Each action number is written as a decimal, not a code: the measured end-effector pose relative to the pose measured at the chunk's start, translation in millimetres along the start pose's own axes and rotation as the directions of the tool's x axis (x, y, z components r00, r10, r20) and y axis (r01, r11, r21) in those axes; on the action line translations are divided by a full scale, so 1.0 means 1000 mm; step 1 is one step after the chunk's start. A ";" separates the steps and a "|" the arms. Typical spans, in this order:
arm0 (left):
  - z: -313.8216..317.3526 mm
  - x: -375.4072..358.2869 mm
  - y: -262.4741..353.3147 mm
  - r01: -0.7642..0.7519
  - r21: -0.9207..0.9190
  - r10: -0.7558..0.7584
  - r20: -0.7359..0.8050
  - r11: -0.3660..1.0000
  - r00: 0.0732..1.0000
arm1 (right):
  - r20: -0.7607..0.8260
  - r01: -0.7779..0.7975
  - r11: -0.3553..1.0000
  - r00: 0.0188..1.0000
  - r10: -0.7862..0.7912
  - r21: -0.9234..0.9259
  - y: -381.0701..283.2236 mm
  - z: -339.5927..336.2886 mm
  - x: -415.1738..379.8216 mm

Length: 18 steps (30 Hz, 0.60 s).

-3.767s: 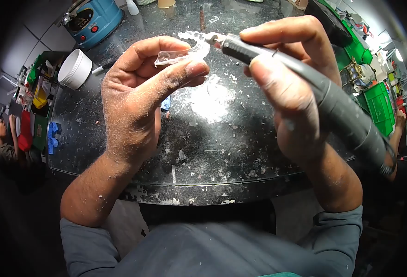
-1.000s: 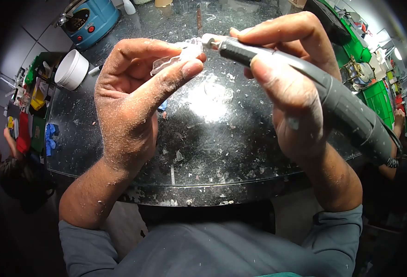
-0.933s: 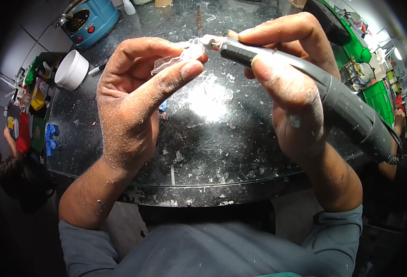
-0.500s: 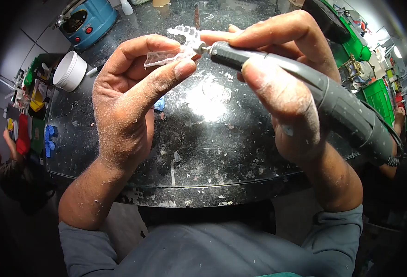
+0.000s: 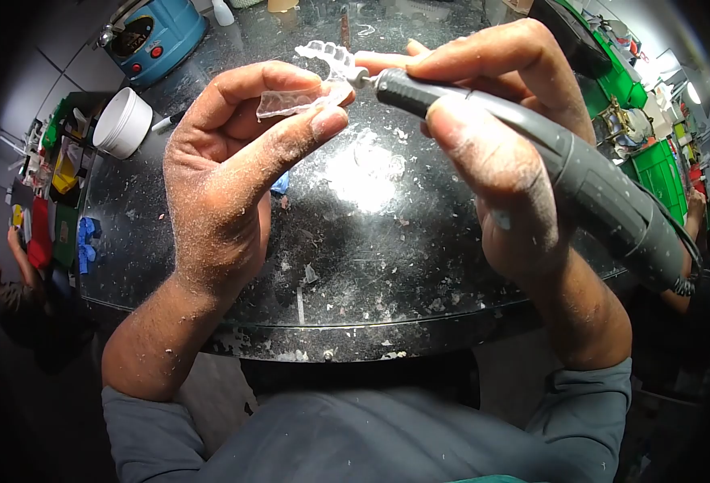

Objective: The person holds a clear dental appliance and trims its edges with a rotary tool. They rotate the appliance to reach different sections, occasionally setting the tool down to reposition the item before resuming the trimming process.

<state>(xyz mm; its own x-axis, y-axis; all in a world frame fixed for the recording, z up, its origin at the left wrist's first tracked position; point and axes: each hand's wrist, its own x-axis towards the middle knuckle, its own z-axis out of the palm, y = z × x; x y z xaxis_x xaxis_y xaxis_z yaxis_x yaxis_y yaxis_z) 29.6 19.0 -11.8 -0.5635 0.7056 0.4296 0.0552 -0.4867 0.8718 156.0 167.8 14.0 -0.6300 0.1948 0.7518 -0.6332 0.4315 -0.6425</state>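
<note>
Between the thumb and index finger of my left hand (image 5: pixel 226 161) is a clear dental aligner (image 5: pixel 295 101), its U-shaped row of tooth forms turned up and to the right. White dust coats both hands. My right hand (image 5: pixel 508 145) is wrapped around a dark grey rotary handpiece (image 5: pixel 564 157), held like a pen, with its cable trailing off at the lower right. The small grey grinding bit (image 5: pixel 358 76) at its tip lies right at the aligner's outer edge; whether it touches is too fine to tell. Part of the aligner is hidden by my left fingers.
White scraps and dust litter the black tabletop (image 5: pixel 355 282). A blue machine (image 5: pixel 150 44) and a white tub (image 5: pixel 121 123) stand at the left. Green bins (image 5: pixel 657 177) line the right side. Other people are partly visible at both far edges.
The aligner and my left fingertips have shifted slightly right and tilted a little. The handpiece tip has also moved slightly right, staying at the aligner's edge.
</note>
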 end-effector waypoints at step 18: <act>-0.001 0.002 0.000 0.008 0.038 -0.008 0.006 0.999 1.000 | -0.085 -0.103 0.994 0.991 0.106 0.038 0.006 -0.011 0.002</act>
<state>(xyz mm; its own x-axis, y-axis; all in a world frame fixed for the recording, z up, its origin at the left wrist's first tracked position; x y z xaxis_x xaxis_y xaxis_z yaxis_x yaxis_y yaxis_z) 27.2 20.2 -11.2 -0.5591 0.7124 0.4242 0.0825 -0.4613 0.8834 156.5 180.6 13.0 -0.6531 0.3142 0.6890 -0.5812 0.3754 -0.7220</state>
